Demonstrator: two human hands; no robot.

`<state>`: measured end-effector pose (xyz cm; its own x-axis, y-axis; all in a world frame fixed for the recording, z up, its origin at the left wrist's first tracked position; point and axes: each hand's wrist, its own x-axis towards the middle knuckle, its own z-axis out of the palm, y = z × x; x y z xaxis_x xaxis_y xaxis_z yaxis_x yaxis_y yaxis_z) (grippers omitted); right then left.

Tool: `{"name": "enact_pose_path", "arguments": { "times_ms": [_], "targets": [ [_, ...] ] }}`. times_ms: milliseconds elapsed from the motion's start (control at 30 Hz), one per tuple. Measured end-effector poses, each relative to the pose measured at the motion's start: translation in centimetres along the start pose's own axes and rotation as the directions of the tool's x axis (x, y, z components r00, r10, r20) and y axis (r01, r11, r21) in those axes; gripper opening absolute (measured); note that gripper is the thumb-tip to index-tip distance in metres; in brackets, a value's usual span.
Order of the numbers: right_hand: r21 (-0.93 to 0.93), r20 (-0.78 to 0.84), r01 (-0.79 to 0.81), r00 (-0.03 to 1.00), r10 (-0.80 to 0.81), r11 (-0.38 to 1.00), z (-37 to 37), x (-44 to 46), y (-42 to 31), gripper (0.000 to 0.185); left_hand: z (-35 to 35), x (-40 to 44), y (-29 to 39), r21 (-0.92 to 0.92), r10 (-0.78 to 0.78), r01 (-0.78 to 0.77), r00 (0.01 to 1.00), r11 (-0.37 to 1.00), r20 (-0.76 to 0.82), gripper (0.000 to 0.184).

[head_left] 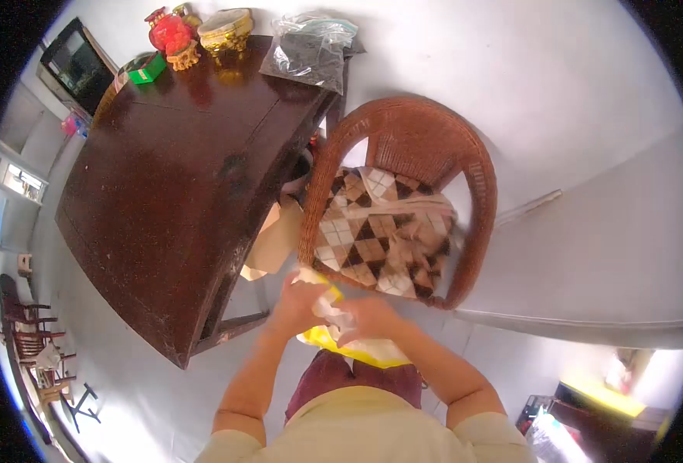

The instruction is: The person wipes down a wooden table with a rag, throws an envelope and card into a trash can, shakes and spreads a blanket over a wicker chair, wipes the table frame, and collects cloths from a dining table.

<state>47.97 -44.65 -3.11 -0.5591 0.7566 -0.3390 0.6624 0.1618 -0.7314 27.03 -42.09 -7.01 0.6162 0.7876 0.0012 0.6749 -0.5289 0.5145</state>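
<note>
In front of my waist is a crumpled yellow and white thing that looks like a plastic bag [384, 353]. My left hand [300, 302] grips its upper left part, fingers closed and somewhat blurred. On the other side, my right hand [368, 318] is closed on the bag's edge near the middle. What the bag contains, if anything, is hidden. Just beyond both hands stands a brown wicker armchair [476, 185], with a checked brown, black and white cloth [380, 239] lying on its seat.
A dark wooden table [172, 177] stands left of the chair. On its far end are a clear bag of dark material [311, 54], a gold pot [226, 32], a red ornament [175, 35] and a green box [147, 68]. A cardboard box [276, 235] sits below its edge.
</note>
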Motion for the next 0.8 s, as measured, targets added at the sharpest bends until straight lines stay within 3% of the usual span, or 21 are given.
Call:
{"name": "enact_pose_path", "arguments": {
  "times_ms": [67, 100, 133, 167, 233, 267, 333, 367, 467, 533, 567, 633, 667, 733, 800],
  "targets": [
    [-0.1, 0.003, 0.021, 1.0, -0.02, 0.995, 0.1, 0.2, -0.1, 0.065, 0.1, -1.2, -0.8, -0.132, -0.174, 0.173, 0.985, 0.976, 0.001, 0.066],
    [-0.071, -0.087, 0.037, 0.995, -0.043, 0.997, 0.7, 0.4, 0.5, 0.069, 0.1, -1.5, -1.0, -0.196, -0.258, 0.255, 0.966, 0.947, 0.01, 0.059],
    [-0.044, -0.176, 0.055, 0.983, -0.062, 0.998, 1.8, 0.5, 1.6, 0.074, -2.0, -1.4, 0.2, -0.229, -0.359, 0.383, 0.923, 0.895, 0.14, 0.053],
    [-0.019, -0.26, 0.075, 0.962, -0.078, 0.997, 2.7, 0.7, 2.8, 0.078, -2.1, -1.5, 0.1, -0.285, -0.367, 0.406, 0.913, 0.868, 0.179, 0.054],
    [-0.086, -0.102, 0.02, 0.994, -0.029, 0.996, 3.8, 1.1, 5.0, 0.067, -1.9, -2.0, -0.5, -0.387, -0.382, 0.46, 0.885, 0.799, 0.265, 0.054],
    [-0.122, -0.025, -0.001, 1.0, -0.002, 0.993, 3.9, 0.9, 5.8, 0.062, -1.8, -2.1, -0.7, -0.361, -0.38, 0.437, 0.898, 0.824, 0.221, 0.053],
    [-0.321, 0.086, -0.176, 0.973, 0.213, 0.931, 1.3, 1.0, 5.7, 0.052, -1.5, -2.4, -1.4, -0.299, -0.368, 0.391, 0.92, 0.87, 0.132, 0.051],
    [-0.425, 0.125, -0.244, 0.938, 0.323, 0.872, -0.1, 1.2, 6.1, 0.047, -1.5, -2.4, -1.9, -0.242, -0.399, 0.43, 0.902, 0.87, 0.168, 0.049],
    [-0.435, -0.145, -0.234, 0.971, 0.189, 0.869, -1.5, 1.9, 11.6, 0.035, -1.3, -1.7, -3.1, -0.102, -0.476, 0.511, 0.845, 0.854, 0.243, 0.044],
    [-0.357, -0.137, -0.297, 0.955, 0.264, 0.886, -3.0, 2.8, 14.2, 0.037, -1.0, -0.7, -2.9, -0.053, -0.504, 0.533, 0.825, 0.844, 0.256, 0.041],
    [-0.318, -0.132, -0.328, 0.944, 0.301, 0.889, -3.6, 3.0, 15.5, 0.038, 0.1, -0.4, -3.1, -0.023, -0.456, 0.469, 0.869, 0.883, 0.19, 0.038],
    [-0.364, -0.239, -0.265, 0.953, 0.186, 0.893, -3.6, 3.3, 18.9, 0.045, 3.4, -0.2, -3.4, 0.053, -0.343, 0.34, 0.937, 0.939, 0.062, 0.032],
    [-0.389, -0.285, -0.233, 0.951, 0.124, 0.891, -3.5, 3.4, 20.8, 0.048, 4.9, -0.1, -3.3, -0.017, -0.363, 0.363, 0.931, 0.932, -0.034, 0.029],
    [-0.18, -0.172, -0.353, 0.93, 0.324, 0.918, -4.0, 3.6, 24.8, 0.057, 6.9, 0.6, -2.6, -0.152, -0.416, 0.39, 0.88, 0.908, -0.229, 0.024],
    [-0.093, 0.068, -0.401, 0.911, 0.408, 0.911, -3.6, 4.7, 30.7, 0.066, 7.4, 1.6, -1.5, -0.144, -0.622, 0.618, 0.783, 0.773, 0.02, 0.02]
  ]
}}
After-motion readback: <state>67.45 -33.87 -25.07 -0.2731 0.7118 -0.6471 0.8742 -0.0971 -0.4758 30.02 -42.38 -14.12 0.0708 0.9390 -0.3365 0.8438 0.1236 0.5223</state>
